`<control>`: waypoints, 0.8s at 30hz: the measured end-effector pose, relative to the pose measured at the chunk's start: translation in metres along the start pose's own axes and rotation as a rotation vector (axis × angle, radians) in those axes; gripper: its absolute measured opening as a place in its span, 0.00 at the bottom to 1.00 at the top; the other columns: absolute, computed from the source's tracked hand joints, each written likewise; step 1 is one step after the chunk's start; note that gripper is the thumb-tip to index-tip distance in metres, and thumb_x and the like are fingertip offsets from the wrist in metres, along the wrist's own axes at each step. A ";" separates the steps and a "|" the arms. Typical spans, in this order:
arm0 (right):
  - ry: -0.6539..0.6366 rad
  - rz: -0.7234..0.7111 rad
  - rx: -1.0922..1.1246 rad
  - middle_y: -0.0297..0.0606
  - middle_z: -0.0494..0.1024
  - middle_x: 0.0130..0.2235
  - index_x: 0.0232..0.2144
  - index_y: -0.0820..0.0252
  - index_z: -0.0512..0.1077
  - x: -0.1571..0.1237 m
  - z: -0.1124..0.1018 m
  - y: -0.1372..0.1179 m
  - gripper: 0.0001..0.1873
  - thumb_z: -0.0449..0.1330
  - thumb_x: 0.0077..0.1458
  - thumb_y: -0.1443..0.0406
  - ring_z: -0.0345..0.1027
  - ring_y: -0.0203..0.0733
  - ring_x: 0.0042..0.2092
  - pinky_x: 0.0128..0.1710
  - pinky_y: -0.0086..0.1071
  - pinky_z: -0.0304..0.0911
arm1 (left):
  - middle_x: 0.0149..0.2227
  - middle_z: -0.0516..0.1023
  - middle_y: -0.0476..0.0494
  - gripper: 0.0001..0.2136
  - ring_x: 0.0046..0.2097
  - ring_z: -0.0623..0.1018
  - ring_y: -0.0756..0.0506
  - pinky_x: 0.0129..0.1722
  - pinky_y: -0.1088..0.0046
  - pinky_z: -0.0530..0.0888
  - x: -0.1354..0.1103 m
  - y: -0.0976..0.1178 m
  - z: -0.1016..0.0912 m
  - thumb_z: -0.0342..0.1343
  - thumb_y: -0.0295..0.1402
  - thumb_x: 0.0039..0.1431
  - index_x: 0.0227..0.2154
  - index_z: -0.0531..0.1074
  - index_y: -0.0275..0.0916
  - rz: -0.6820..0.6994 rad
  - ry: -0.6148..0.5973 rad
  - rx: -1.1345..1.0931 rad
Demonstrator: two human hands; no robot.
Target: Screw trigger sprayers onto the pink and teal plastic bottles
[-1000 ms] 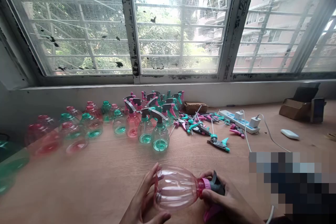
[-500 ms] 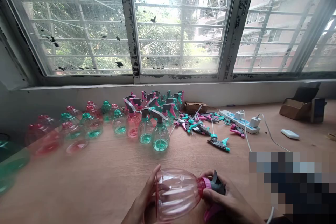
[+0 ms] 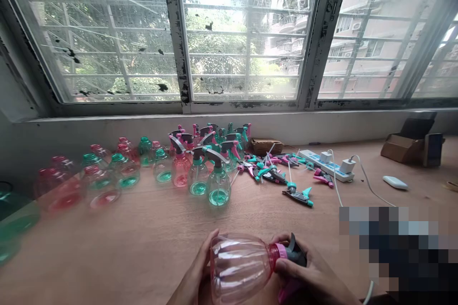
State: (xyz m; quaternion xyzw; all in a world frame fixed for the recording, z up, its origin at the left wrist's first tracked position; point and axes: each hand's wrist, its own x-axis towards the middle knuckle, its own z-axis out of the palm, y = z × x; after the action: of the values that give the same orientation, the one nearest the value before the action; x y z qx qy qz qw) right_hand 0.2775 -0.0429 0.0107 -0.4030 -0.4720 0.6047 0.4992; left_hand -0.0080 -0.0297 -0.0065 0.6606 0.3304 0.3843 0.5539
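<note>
A clear pink spray bottle [image 3: 238, 264] lies on its side between my hands, just above the wooden table [image 3: 143, 243]. My left hand [image 3: 195, 276] cups its round base, fingers curled round it. My right hand [image 3: 309, 274] is closed on the bottle's pink collar and grey spray head [image 3: 295, 252]. A pink trigger [image 3: 286, 289] pokes out below my right fingers.
Finished pink and green spray bottles [image 3: 200, 167] stand grouped at the table's middle back. Capless bottles [image 3: 100, 176] stand to the left. Loose spray heads [image 3: 282, 174] lie to the right, beside a power strip [image 3: 325, 164], a white device [image 3: 394, 182] and a cardboard box [image 3: 411, 145].
The bottle has turned in my hands and its base has tipped toward me and down. My left hand has slid lower under the base. My right hand stays on the spray head.
</note>
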 end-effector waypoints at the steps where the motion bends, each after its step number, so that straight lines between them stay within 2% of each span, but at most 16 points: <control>1: 0.002 0.004 -0.005 0.31 0.80 0.26 0.37 0.59 0.76 0.000 0.000 0.000 0.22 0.76 0.45 0.54 0.70 0.36 0.27 0.28 0.25 0.63 | 0.69 0.56 0.38 0.48 0.60 0.73 0.31 0.60 0.54 0.70 0.001 -0.001 0.001 0.67 0.50 0.53 0.70 0.45 0.57 0.014 0.003 0.008; 5: 0.006 0.021 0.003 0.31 0.80 0.26 0.37 0.60 0.75 -0.001 0.000 -0.001 0.22 0.76 0.44 0.54 0.70 0.36 0.26 0.28 0.25 0.62 | 0.69 0.58 0.42 0.48 0.58 0.74 0.33 0.62 0.53 0.67 0.002 -0.001 0.001 0.68 0.48 0.54 0.70 0.43 0.61 0.024 -0.001 0.009; 9: 0.001 0.014 -0.001 0.30 0.78 0.27 0.36 0.60 0.76 -0.001 0.001 -0.001 0.23 0.76 0.43 0.54 0.68 0.36 0.27 0.29 0.27 0.61 | 0.72 0.51 0.42 0.52 0.61 0.71 0.29 0.59 0.54 0.72 -0.001 0.002 0.000 0.68 0.53 0.50 0.71 0.40 0.59 -0.018 -0.025 -0.067; 14: 0.006 -0.003 -0.020 0.31 0.78 0.28 0.36 0.60 0.77 -0.001 0.001 -0.001 0.23 0.76 0.42 0.54 0.67 0.37 0.29 0.30 0.26 0.60 | 0.72 0.52 0.44 0.45 0.67 0.65 0.31 0.63 0.58 0.68 -0.001 0.005 0.000 0.68 0.48 0.54 0.70 0.48 0.56 0.001 -0.043 -0.097; 20: 0.016 0.030 0.059 0.32 0.80 0.28 0.36 0.60 0.75 -0.001 0.001 -0.001 0.23 0.76 0.43 0.54 0.69 0.37 0.27 0.29 0.28 0.62 | 0.73 0.51 0.44 0.44 0.60 0.74 0.34 0.63 0.54 0.67 0.005 -0.001 -0.002 0.67 0.44 0.57 0.69 0.45 0.63 0.066 -0.045 -0.005; 24: 0.016 0.020 0.017 0.32 0.79 0.26 0.36 0.60 0.76 -0.001 0.001 -0.001 0.22 0.76 0.43 0.54 0.69 0.37 0.26 0.28 0.28 0.63 | 0.73 0.50 0.41 0.50 0.61 0.73 0.31 0.63 0.52 0.67 0.004 -0.006 -0.001 0.68 0.50 0.53 0.71 0.41 0.61 0.086 -0.040 -0.039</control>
State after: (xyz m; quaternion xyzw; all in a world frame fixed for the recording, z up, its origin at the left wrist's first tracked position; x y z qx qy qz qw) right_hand 0.2768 -0.0441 0.0115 -0.4084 -0.4586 0.6104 0.5002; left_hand -0.0066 -0.0250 -0.0114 0.6705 0.2832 0.4009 0.5562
